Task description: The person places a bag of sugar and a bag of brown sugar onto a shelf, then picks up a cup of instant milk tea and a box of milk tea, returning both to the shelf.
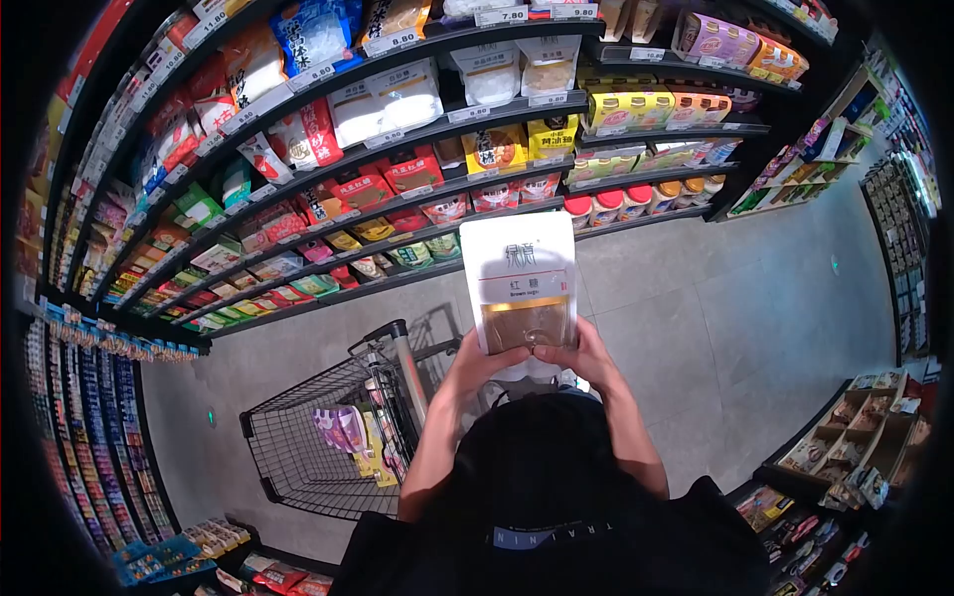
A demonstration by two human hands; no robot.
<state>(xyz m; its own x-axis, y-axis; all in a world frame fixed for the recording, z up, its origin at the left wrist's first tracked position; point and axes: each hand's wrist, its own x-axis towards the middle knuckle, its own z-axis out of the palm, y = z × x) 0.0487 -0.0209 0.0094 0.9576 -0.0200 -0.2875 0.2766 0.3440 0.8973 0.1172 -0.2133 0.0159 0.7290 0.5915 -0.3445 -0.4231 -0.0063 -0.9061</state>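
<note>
A white pouch labelled brown sugar [519,260], with a window showing brown contents, is held upright in front of my body. My left hand [484,356] grips its lower left edge, thumb on the front. On the lower right edge my right hand [579,355] grips the same pouch, its thumb close to the other one. Most fingers of both hands are hidden behind the pouch. Beyond it are the shelves [417,194] with bagged goods and red-lidded jars [607,206].
A wire shopping cart [298,437] holding a purple package [340,429] and a yellow package [373,459] stands to the left. Shelving [94,437] lines the far left. Display bins [845,432] stand at the lower right, on the grey floor [696,338].
</note>
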